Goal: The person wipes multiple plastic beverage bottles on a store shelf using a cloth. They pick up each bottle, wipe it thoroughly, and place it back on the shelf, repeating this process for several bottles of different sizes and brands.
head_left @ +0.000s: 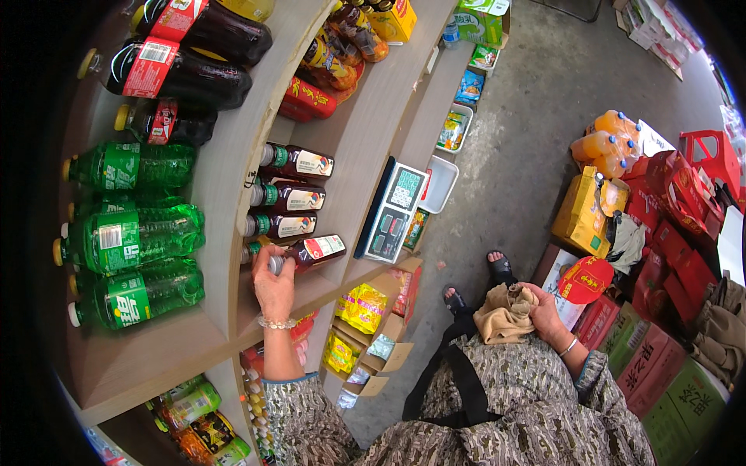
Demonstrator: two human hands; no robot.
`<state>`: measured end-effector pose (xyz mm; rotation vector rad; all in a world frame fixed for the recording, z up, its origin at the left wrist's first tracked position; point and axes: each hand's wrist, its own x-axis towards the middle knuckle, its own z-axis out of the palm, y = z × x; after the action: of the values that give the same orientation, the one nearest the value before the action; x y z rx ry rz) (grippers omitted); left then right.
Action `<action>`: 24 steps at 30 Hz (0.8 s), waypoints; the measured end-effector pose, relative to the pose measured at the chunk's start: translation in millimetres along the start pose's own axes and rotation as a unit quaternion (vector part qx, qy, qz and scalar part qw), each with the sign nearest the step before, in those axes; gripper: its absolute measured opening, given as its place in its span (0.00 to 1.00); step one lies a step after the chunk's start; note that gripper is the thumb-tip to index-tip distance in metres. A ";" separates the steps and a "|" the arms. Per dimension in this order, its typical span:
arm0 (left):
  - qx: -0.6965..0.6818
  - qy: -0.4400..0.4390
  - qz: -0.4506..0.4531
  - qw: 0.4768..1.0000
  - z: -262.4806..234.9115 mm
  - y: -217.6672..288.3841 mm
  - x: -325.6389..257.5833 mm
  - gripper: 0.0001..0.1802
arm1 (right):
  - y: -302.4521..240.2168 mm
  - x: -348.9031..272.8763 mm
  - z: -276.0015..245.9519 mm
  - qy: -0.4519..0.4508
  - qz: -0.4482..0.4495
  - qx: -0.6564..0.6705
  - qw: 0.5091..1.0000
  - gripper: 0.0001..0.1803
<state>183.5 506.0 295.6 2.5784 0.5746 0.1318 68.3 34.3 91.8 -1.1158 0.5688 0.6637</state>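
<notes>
My left hand (274, 291) is closed around the neck and grey cap of a dark bottle (317, 252) with a reddish and white label, on the shelf at the left. Part of another bottle's cap shows behind my fingers. Similar dark bottles (301, 199) with white labels stand in a row beyond it. In front of my body, my right hand (549, 318) pinches a crumpled tan cloth (503, 317), which hangs in folds and hides some of the fingertips.
Green soda bottles (128, 237) and dark cola bottles (183, 74) fill the left shelf. A scale (395, 211) sits on the shelf edge, with cartons of yellow packets (361, 307) below. Stacked boxes (649, 361) and orange drink bottles (608, 144) line the right side.
</notes>
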 end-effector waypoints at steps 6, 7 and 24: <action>0.084 -0.007 0.057 0.995 -2.0 4.6 -6.0 0.25 | -3.6 -1.1 3.2 -0.021 -0.009 0.008 1.000 0.24; 0.091 -0.015 0.087 0.992 -3.8 3.7 -6.4 0.25 | -3.2 -1.0 3.2 -0.024 -0.010 0.005 1.000 0.24; 0.166 0.028 0.046 0.985 -0.7 0.5 -8.1 0.23 | 2.9 4.6 0.1 -0.004 0.014 0.029 0.999 0.23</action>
<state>176.1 502.5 296.6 2.9352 0.5360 0.1510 69.3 36.2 86.8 -1.0517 0.5948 0.6724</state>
